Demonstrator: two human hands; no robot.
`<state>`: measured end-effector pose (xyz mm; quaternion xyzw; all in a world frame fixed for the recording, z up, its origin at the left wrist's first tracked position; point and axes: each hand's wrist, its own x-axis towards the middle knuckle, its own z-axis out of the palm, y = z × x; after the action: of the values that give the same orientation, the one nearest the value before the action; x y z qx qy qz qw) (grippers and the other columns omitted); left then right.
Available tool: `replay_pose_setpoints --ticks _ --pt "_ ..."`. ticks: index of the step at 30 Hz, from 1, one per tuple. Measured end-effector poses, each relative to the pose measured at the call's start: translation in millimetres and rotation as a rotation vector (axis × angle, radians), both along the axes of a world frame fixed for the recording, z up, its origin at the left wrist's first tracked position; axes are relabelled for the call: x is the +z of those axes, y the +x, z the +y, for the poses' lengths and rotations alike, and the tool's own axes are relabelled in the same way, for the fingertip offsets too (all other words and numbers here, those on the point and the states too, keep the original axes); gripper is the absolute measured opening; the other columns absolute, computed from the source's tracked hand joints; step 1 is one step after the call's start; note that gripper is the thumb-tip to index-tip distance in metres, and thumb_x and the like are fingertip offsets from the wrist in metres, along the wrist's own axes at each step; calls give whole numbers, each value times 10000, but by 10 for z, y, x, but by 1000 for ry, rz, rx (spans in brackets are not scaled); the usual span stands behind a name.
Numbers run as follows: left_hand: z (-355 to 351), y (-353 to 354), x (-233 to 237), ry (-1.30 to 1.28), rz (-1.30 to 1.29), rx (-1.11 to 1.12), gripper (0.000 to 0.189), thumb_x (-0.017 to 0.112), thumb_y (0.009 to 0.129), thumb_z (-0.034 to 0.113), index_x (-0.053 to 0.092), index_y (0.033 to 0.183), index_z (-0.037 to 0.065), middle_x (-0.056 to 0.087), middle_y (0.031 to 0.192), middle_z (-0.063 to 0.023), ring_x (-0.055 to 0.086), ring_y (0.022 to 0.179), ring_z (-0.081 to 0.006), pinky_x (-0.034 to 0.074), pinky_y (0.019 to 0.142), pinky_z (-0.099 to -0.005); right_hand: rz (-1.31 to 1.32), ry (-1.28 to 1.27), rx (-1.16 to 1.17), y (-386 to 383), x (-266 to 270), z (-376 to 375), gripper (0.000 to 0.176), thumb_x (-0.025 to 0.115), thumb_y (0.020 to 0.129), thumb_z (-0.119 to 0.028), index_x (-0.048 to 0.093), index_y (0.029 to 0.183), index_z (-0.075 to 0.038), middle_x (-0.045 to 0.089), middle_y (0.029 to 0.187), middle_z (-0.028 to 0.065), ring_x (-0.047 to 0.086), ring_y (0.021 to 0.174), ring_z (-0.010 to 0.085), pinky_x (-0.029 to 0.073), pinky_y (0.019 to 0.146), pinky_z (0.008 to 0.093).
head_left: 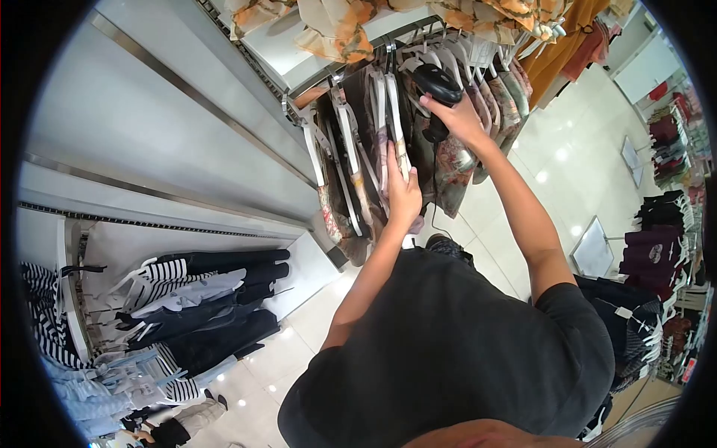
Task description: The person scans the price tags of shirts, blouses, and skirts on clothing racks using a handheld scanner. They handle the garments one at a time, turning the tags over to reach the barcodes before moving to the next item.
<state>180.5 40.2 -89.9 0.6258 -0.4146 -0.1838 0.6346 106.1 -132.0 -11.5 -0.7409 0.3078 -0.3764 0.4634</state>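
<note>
My right hand point(457, 119) is wrapped round a black handheld scanner point(438, 85), which is over the hangers at the right part of the rail, with a thin cable hanging below. Among the white hangers point(379, 112) left of it is my left hand point(403, 193), its fingers reaching up along a hanger and the garment on it. Whether those fingers grip the hanger cannot be made out. Patterned blouses point(455, 168) hang close together on both sides of my hands.
Orange-patterned garments point(336, 30) lie above the rail. Striped and dark clothes point(202, 313) hang at the lower left. More racks with dark and maroon clothes point(653, 254) stand at the right. A person's legs point(202, 414) show at the bottom left.
</note>
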Motion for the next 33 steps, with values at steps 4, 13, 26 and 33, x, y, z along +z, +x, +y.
replay_pose_setpoints --ticks 4,13,26,33 --pt "19 3 -59 -12 10 -10 692 555 889 -4 222 1495 -14 315 1518 -218 323 1404 -310 237 1148 -361 60 32 -45 -161 -157 102 471 771 833 -263 590 1189 -14 691 1002 38 614 969 117 462 900 272" --pt "712 -256 -426 134 240 -210 632 592 918 74 286 1461 -36 473 1368 -217 508 1250 -272 392 1052 -354 -53 262 140 -1217 -125 1149 444 693 856 -11 531 1270 -5 667 1138 83 637 1029 149 493 924 312" --pt "-562 -783 185 -37 114 -30 807 668 869 130 176 1484 -46 320 1488 -233 337 1379 -293 235 1145 -361 -84 571 331 -2419 -623 1400 222 696 848 -2 615 1054 9 685 880 71 657 819 144 522 783 292" --pt "-1110 -537 -136 -78 -13 342 576 459 790 -73 381 1360 -100 531 1279 -219 513 1191 -299 335 1060 -329 75 487 257 -3273 -1212 1422 411 834 761 -160 607 1071 -13 659 982 76 644 900 160 496 820 292"
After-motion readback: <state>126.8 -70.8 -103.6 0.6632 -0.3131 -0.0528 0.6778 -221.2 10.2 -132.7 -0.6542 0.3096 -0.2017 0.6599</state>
